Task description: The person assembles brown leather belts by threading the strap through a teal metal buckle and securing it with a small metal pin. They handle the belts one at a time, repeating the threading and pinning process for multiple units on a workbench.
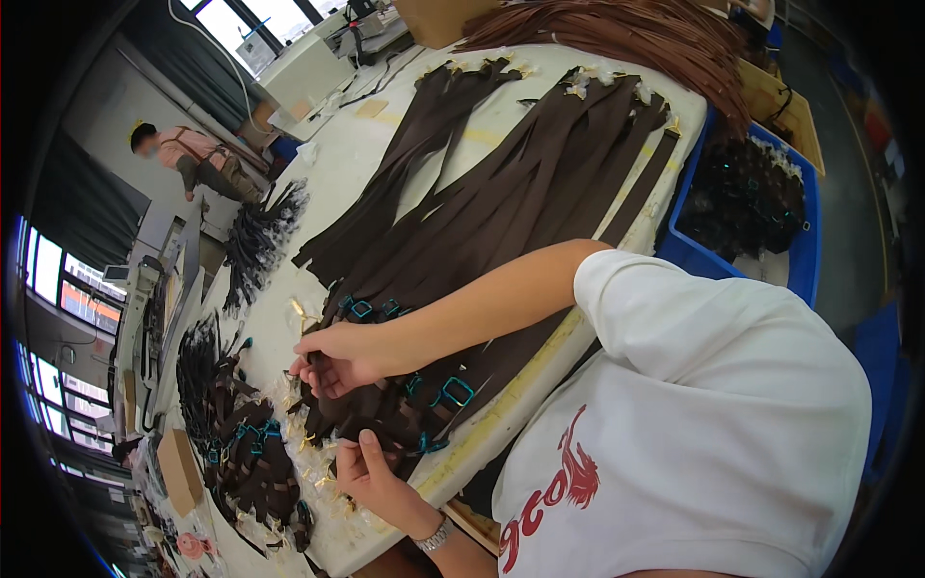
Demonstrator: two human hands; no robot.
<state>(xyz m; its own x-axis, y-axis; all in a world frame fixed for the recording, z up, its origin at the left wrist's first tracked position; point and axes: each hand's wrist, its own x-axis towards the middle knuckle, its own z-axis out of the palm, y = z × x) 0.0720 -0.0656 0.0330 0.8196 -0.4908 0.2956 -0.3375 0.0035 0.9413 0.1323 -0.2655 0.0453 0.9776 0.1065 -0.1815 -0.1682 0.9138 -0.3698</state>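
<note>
My right hand (345,358) reaches across the table with its fingers curled round a piece of dark brown strap. Below it, my left hand (378,480), with a metal watch at the wrist, pinches a folded loop of brown strap (364,424) between thumb and fingers. Whether both hands grip the same strap cannot be made out. Under and beside my hands lies a pile of brown straps with teal buckles (457,390) and gold-coloured metal fittings. Long brown straps (501,202) stretch from this pile to the far table end, where gold clasps and clear wrapping show.
The white table (371,144) also bears a second heap of buckled straps (255,462) and a bundle of dark strips (260,236). A blue crate (814,236) of dark pieces and reddish-brown strips (617,39) lie beyond. A co-worker (198,159) stands at the upper left.
</note>
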